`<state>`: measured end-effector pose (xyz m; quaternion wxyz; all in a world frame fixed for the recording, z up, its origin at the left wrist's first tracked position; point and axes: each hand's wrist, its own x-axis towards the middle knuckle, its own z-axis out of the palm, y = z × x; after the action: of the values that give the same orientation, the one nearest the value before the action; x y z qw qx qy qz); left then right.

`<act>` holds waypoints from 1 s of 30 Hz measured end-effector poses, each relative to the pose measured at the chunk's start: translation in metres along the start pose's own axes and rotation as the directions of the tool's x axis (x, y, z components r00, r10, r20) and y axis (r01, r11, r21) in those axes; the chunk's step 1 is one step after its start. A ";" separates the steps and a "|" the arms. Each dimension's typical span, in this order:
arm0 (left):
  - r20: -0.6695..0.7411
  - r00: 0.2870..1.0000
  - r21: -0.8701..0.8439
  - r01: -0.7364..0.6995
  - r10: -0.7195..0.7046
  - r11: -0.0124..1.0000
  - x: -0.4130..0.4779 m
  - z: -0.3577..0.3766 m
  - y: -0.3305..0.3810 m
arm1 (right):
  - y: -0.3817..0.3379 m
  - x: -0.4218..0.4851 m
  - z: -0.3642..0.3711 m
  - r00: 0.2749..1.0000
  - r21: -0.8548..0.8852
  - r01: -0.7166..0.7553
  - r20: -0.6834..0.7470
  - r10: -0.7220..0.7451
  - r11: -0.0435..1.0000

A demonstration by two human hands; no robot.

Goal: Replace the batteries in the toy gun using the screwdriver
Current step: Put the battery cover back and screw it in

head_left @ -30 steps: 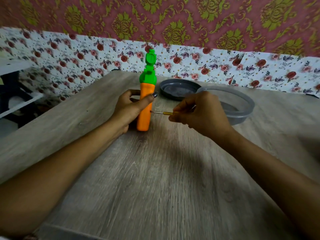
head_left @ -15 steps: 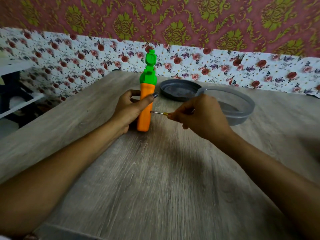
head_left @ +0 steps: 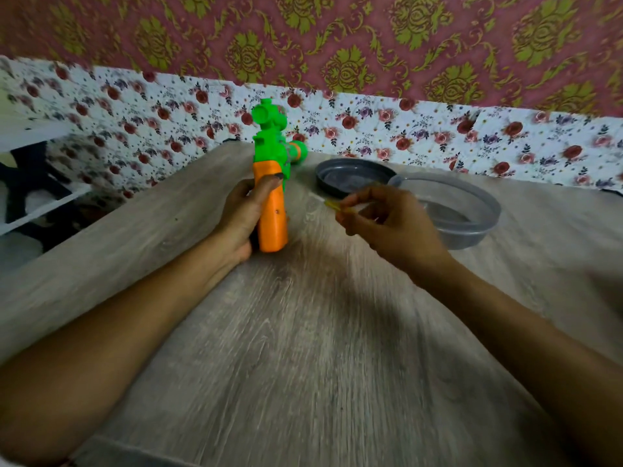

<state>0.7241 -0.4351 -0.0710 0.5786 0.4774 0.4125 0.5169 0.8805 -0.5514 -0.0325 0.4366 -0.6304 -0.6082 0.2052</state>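
Head view: my left grip (head_left: 241, 217) is clamped round the handle of the orange-and-green plastic toy gun (head_left: 271, 210), thumb laid across the front and fingers wrapped behind. The gun stands upright with the butt of its orange handle on the grey wood-grain worktop (head_left: 303, 348), a little toward 11 o'clock from the worktop's middle. Its green barrel points away toward 1 o'clock. A small dark screw hole shows on the side of the handle.

My right grip (head_left: 394, 230) hangs at 3 o'clock of the gun, apart from it, thumb and fingertips pinched on the thin yellow-handled screwdriver (head_left: 332, 204). The tool is blurred, and I cannot make out its tip.

At 12 o'clock of my right grip lies a dark grey round plastic lid (head_left: 354, 175). Just beside the lid, at its 4 o'clock, sits a translucent grey round plastic tub (head_left: 478, 214).
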 end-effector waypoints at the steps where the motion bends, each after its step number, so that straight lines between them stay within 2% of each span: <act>1: -0.008 1.000 -0.012 0.014 -0.014 1.000 0.000 0.000 0.000 | 0.003 -0.001 0.003 0.994 -0.130 0.109 -0.015 -0.112 0.985; 3: -0.023 0.999 -0.008 0.022 -0.023 1.000 0.002 -0.001 0.001 | 0.006 -0.004 0.009 0.958 -0.305 0.274 0.001 -0.287 0.912; 5: -0.016 1.000 0.011 0.021 -0.021 1.000 0.000 -0.001 0.002 | 0.006 -0.007 0.014 0.907 -0.407 0.386 0.005 -0.421 0.828; 9: -0.011 1.000 0.037 0.005 -0.004 0.999 0.000 0.002 0.001 | 0.004 -0.009 0.015 0.855 -0.466 0.451 -0.021 -0.519 0.761; 19: -0.048 0.999 0.074 -0.016 0.019 0.997 -0.002 0.005 -0.001 | 0.005 -0.010 0.017 0.866 -0.473 0.455 0.036 -0.499 0.754; 30: -0.066 0.994 0.123 -0.075 0.083 0.990 -0.006 0.014 -0.008 | 0.007 -0.005 0.011 0.917 -0.343 0.357 -0.049 -0.396 0.869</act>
<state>0.7382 -0.4427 -0.0757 0.5129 0.5086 0.4439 0.5303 0.8745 -0.5524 -0.0452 0.3926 -0.5742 -0.7179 -0.0250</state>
